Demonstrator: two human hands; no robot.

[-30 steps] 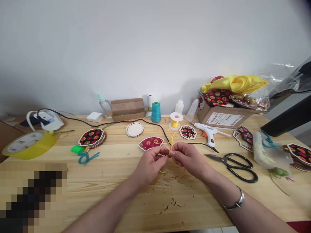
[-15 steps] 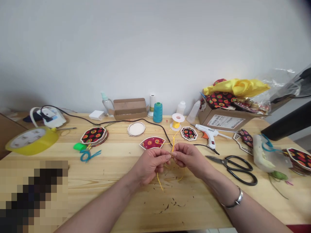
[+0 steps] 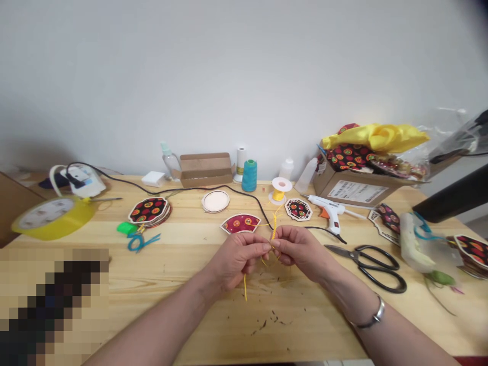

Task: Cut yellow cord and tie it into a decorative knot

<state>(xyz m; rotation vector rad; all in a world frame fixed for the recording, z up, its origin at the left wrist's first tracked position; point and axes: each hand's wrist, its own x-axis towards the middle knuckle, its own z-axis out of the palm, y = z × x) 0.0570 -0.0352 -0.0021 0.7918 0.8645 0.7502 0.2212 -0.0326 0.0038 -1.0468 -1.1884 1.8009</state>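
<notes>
Both hands meet over the middle of the table, pinching a yellow cord (image 3: 274,227) whose upper stretch looks braided or knotted. My left hand (image 3: 244,256) is closed, thumb against forefinger, with a loose cord end hanging below it. My right hand (image 3: 295,249) pinches the cord's lower part right beside it; the fingers hide the exact grip. Just beyond lies a dark red fan-shaped ornament (image 3: 238,223), and a strand of the yellow cord reaches across it. A spool of yellow cord (image 3: 280,190) stands farther back.
Black-handled scissors (image 3: 377,267) and a white glue gun (image 3: 331,211) lie to the right. A cardboard box (image 3: 354,192) of fabric stands behind them. On the left are a tape roll (image 3: 57,218) and stacked ornaments (image 3: 148,211). A black cable (image 3: 206,188) crosses the back.
The whole view has shifted slightly. Both hands keep their pinch on the yellow cord, and the hanging cord end has swung a little to the left.
</notes>
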